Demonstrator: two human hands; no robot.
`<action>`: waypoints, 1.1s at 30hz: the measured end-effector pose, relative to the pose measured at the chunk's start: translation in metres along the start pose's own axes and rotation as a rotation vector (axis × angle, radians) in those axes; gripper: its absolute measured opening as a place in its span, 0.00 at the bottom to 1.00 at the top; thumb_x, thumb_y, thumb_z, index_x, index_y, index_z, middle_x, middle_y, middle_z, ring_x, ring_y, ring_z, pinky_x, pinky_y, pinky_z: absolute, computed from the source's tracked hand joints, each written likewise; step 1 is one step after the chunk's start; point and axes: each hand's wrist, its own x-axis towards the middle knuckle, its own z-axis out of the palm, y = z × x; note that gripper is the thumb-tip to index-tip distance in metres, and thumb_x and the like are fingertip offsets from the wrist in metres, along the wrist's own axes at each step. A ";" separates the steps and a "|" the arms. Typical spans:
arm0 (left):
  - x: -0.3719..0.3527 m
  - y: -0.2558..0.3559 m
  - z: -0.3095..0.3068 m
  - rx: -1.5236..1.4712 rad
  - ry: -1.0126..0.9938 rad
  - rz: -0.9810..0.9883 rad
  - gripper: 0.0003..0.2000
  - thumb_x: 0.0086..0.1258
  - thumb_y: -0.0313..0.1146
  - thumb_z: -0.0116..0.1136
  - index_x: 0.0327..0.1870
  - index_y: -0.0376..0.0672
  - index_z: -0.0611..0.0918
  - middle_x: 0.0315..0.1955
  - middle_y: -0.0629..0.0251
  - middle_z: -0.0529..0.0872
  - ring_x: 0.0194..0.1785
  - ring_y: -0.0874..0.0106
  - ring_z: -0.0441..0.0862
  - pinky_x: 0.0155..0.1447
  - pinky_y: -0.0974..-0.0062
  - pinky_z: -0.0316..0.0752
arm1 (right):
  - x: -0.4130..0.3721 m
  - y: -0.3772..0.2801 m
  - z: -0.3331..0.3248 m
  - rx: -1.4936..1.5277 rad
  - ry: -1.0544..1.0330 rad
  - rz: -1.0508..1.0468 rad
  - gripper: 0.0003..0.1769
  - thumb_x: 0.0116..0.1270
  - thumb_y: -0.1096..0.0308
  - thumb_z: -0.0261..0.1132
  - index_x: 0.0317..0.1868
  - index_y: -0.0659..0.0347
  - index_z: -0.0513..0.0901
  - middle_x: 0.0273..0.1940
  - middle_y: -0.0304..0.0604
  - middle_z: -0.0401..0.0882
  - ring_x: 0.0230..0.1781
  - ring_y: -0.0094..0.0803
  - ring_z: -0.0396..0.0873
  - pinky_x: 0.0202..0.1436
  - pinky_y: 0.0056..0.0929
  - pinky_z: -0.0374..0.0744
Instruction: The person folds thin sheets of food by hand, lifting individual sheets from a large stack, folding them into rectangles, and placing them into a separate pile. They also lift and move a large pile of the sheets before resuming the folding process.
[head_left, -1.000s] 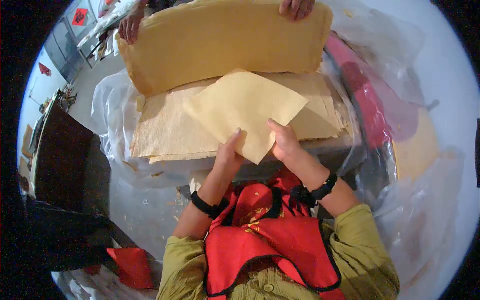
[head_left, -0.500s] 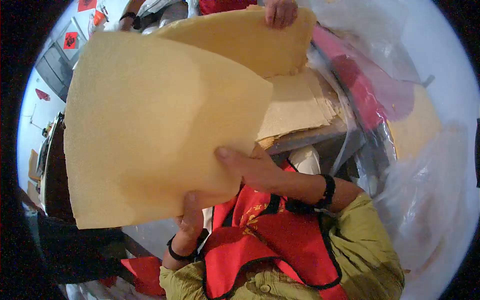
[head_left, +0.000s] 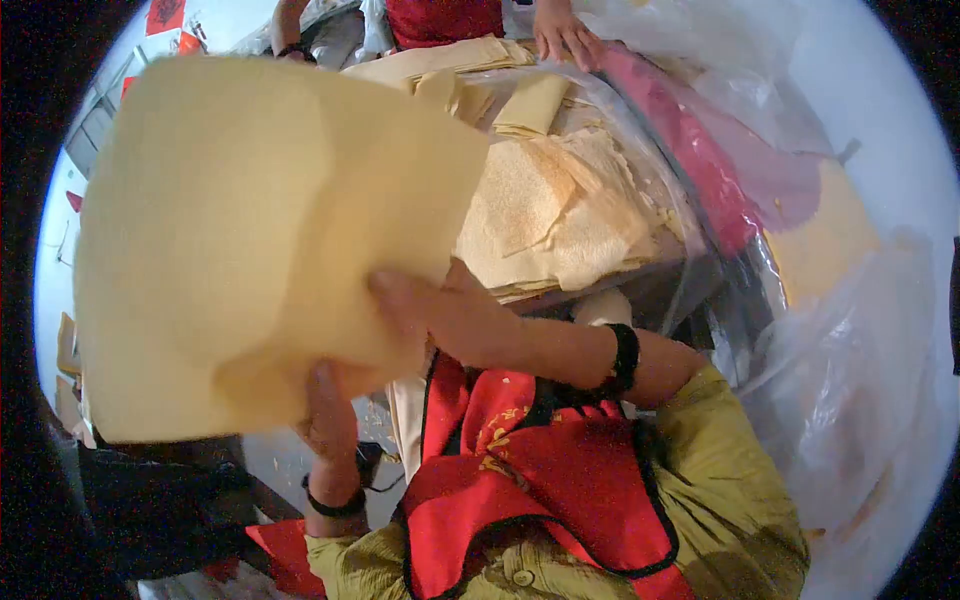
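Note:
Both my hands hold up a large pale yellow sheet (head_left: pixel 210 220), thin, bendy and finely textured like a bean curd sheet. My right hand (head_left: pixel 430 310) pinches its lower right edge, thumb on the face toward me. Lower and further left, my left hand (head_left: pixel 325 415) grips the bottom edge with the thumb in front; its other fingers are partly hidden. Behind the sheet to the right lies a stack of similar sheets (head_left: pixel 490 270), topped by rough, torn pieces (head_left: pixel 530 195). Folded yellow pieces (head_left: pixel 535 105) lie further back.
Across the table, another person's hand (head_left: pixel 565 35) rests at the far right corner. Clear plastic film (head_left: pixel 840 350) and a red strip under plastic (head_left: pixel 700 160) run along the right side. A black container (head_left: pixel 165 510) stands at lower left.
My hands have carried the sheet left. The yellow sheet that the other person's hand held up behind it is no longer raised, and torn and folded pieces now show there.

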 end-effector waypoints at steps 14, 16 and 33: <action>0.057 -0.018 0.138 1.018 -0.653 0.741 0.22 0.58 0.27 0.48 0.57 0.42 0.67 0.54 0.52 0.68 0.60 0.56 0.64 0.60 0.54 0.60 | 0.014 0.025 -0.183 -0.081 0.350 0.022 0.27 0.62 0.49 0.54 0.56 0.55 0.67 0.55 0.40 0.69 0.54 0.37 0.68 0.55 0.38 0.70; 0.049 -0.024 0.133 0.899 -0.757 0.565 0.24 0.56 0.29 0.52 0.57 0.42 0.67 0.55 0.51 0.67 0.60 0.55 0.63 0.62 0.54 0.58 | -0.003 -0.001 -0.178 0.304 0.664 0.315 0.21 0.62 0.58 0.58 0.52 0.58 0.71 0.51 0.40 0.72 0.51 0.32 0.71 0.54 0.31 0.69; 0.049 -0.017 0.109 0.741 -0.665 0.639 0.25 0.46 0.36 0.64 0.49 0.42 0.74 0.42 0.59 0.74 0.47 0.61 0.71 0.49 0.64 0.66 | 0.026 -0.028 -0.189 -1.657 0.273 -0.292 0.27 0.53 0.63 0.64 0.51 0.69 0.70 0.50 0.57 0.70 0.52 0.47 0.70 0.55 0.34 0.68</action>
